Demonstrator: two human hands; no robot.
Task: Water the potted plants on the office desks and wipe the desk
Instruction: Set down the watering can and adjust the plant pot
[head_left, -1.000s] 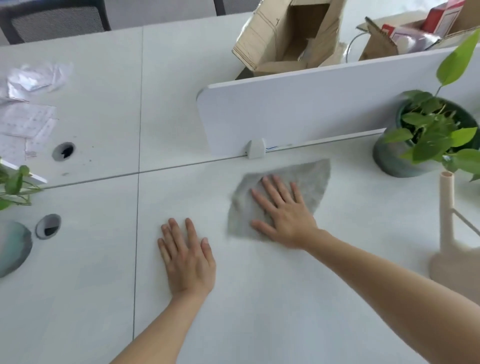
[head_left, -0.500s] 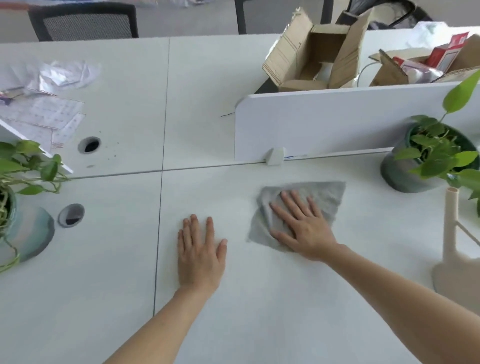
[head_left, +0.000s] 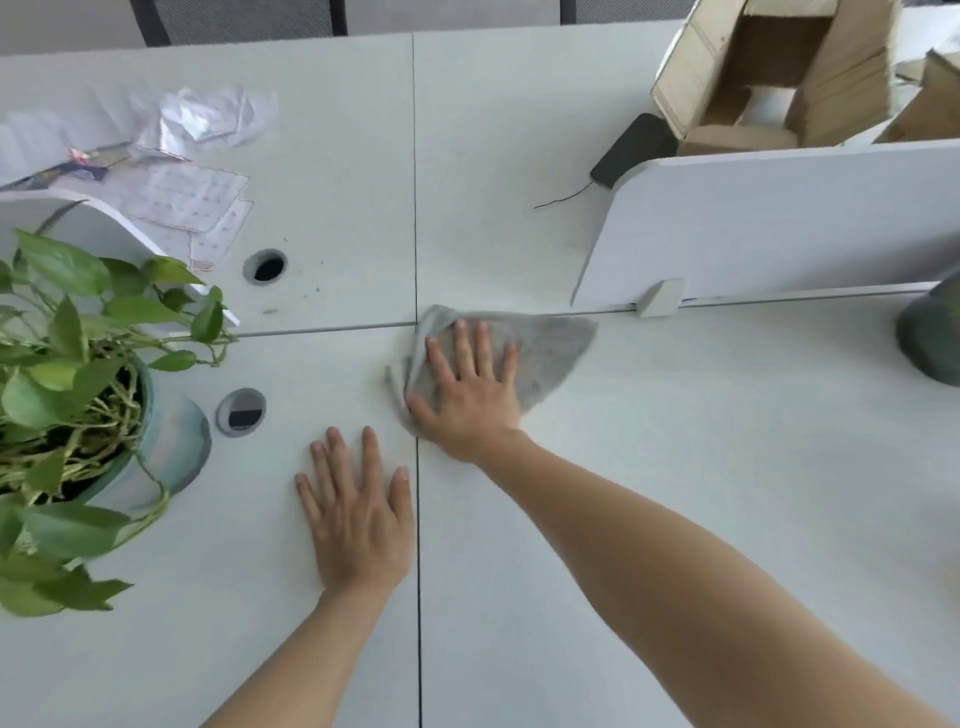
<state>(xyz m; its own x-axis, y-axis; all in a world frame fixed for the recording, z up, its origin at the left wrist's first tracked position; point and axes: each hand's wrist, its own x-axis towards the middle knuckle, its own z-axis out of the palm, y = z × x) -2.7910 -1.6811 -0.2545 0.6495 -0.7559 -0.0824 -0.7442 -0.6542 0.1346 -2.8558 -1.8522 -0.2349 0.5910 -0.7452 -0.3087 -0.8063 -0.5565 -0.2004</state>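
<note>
Grey cloth on white surface at the crossing of the desk seams, far edge touching the horizontal seam, near the divider panel's rounded end. Right hand flat on it, fingers straight and spread, grip released, pressing. Left hand flat on bare surface just left of the vertical seam, grip released. Cloth soft, bunched at its left edge. Smooth open room near and right. Leafy potted plant at left, round cable hole beside it; dark pot at right edge; cardboard box and papers far side.

Head camera looks steeply down, close over the desk.
</note>
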